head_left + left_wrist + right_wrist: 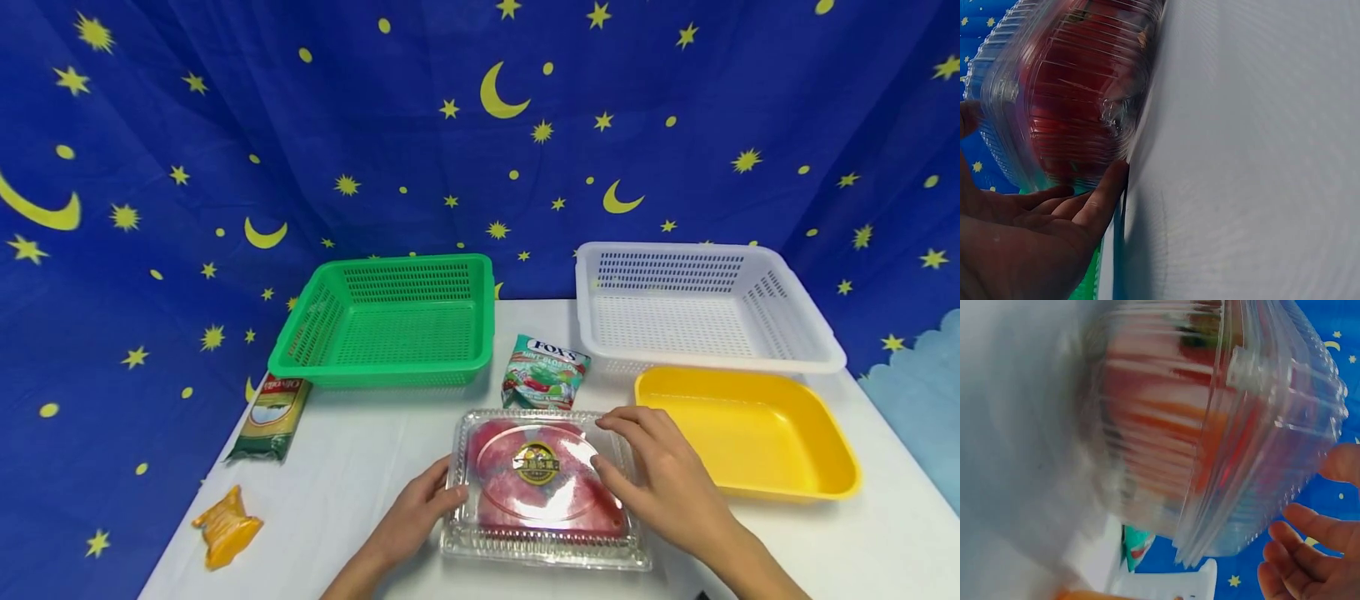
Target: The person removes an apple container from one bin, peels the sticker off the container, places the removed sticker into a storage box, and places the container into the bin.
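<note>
A clear plastic clamshell box point(551, 546) with red contents sits at the front middle, its lid closed. A black and gold round sticker point(536, 463) marks the lid. My left hand point(405, 521) holds the box's left side, thumb at the lid's rim and fingers along the wall. In the left wrist view, the fingertips point(1116, 172) reach low on the box, by the tabletop. Over the lid's right edge, my right hand point(675, 483) hovers with spread fingers. The right wrist view shows these fingers point(1316, 528) loosely bent beside the lid rim, holding nothing.
Behind the box lies a Fox's candy bag point(546, 375). A green basket point(480, 333) and a white basket point(712, 361) stand at the back. To the right is a yellow tray point(780, 493). An Olivoila packet point(270, 421) and a small orange packet point(227, 529) lie left.
</note>
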The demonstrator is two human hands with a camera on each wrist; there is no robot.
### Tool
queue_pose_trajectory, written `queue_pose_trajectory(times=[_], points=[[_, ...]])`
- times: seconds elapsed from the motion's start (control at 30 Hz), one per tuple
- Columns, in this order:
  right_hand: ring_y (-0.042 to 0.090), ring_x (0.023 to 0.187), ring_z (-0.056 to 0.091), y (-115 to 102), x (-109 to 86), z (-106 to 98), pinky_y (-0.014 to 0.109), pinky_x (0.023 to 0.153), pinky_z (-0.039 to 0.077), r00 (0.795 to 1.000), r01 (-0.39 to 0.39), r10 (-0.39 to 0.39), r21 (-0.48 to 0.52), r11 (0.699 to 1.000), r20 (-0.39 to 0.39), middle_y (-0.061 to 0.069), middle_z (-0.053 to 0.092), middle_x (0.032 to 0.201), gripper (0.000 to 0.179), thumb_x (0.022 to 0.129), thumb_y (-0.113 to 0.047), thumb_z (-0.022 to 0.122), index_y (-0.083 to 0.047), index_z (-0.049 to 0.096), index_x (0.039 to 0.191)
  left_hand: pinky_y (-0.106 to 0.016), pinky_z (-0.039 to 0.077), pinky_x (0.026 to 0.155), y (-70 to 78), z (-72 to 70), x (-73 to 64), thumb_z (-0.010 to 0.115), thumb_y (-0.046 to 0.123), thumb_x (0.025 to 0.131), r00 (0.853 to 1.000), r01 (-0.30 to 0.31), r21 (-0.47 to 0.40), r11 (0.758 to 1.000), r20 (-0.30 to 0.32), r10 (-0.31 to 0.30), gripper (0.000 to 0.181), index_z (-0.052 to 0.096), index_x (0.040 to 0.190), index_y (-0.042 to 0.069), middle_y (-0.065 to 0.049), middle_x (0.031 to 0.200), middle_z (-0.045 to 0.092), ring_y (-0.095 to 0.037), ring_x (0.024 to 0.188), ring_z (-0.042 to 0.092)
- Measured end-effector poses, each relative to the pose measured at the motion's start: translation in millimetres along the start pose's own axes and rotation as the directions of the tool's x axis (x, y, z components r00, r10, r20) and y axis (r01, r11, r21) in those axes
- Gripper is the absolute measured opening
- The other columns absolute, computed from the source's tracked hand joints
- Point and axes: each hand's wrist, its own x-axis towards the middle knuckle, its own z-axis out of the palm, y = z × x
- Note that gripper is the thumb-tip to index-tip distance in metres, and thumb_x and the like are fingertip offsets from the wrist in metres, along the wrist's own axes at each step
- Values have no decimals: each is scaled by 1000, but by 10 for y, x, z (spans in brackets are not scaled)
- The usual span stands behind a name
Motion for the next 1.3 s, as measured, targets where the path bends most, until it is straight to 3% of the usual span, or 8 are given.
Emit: queue_pose_trajectory(times=[0.2, 0.37, 0.63, 0.77, 1.03, 1.3], points=[[7, 96, 51, -51, 51, 88, 22, 83, 43, 1000, 10, -11, 31, 999, 5, -10, 59, 109, 40, 79, -25, 76, -12, 65, 116, -21, 40, 94, -18, 3, 3, 51, 27, 99, 1000, -13, -13, 1000, -3, 13, 57, 35, 145, -2, -16, 139, 50, -24, 122, 51], [4, 87, 54, -85, 69, 172, 25, 74, 50, 999, -32, 30, 81, 996, 25, -12, 60, 103, 46, 80, -22, 77, -12, 61, 122, -22, 39, 95, -34, 8, 12, 51, 25, 100, 999, -34, -26, 999, 0, 34, 55, 35, 145, -2, -16, 138, 50, -24, 121, 51], [4, 98, 51, -161, 163, 272, 33, 84, 49, 991, -60, 54, 46, 997, 122, -14, 59, 107, 34, 85, -36, 72, -21, 66, 115, -23, 39, 96, -35, 18, 8, 51, 26, 99, 999, -29, -19, 999, -21, 29, 56, 36, 145, 0, -16, 139, 49, -25, 122, 51], [3, 94, 49, -212, 200, 318, 32, 82, 48, 985, -77, 74, 16, 997, 154, -14, 58, 101, 29, 84, -37, 73, -21, 69, 108, -24, 40, 95, -51, 24, 4, 51, 25, 99, 999, -40, -29, 999, -25, 39, 55, 36, 145, -1, -16, 139, 49, -25, 121, 51], [3, 86, 46, -248, 224, 378, 27, 75, 44, 987, -28, 35, -46, 999, 158, -15, 54, 93, 28, 82, -38, 74, -20, 73, 104, -23, 39, 95, -60, 36, -7, 52, 24, 99, 999, -43, -36, 998, -32, 42, 54, 37, 145, -1, -15, 139, 50, -25, 122, 50], [3, 81, 44, -254, 253, 382, 26, 70, 41, 983, -23, 23, -2, 1000, 180, -18, 52, 91, 19, 81, -34, 76, -26, 73, 97, -22, 39, 96, -49, 36, 0, 52, 25, 99, 998, -42, -37, 998, -37, 41, 55, 37, 144, -2, -16, 139, 49, -25, 124, 49]])
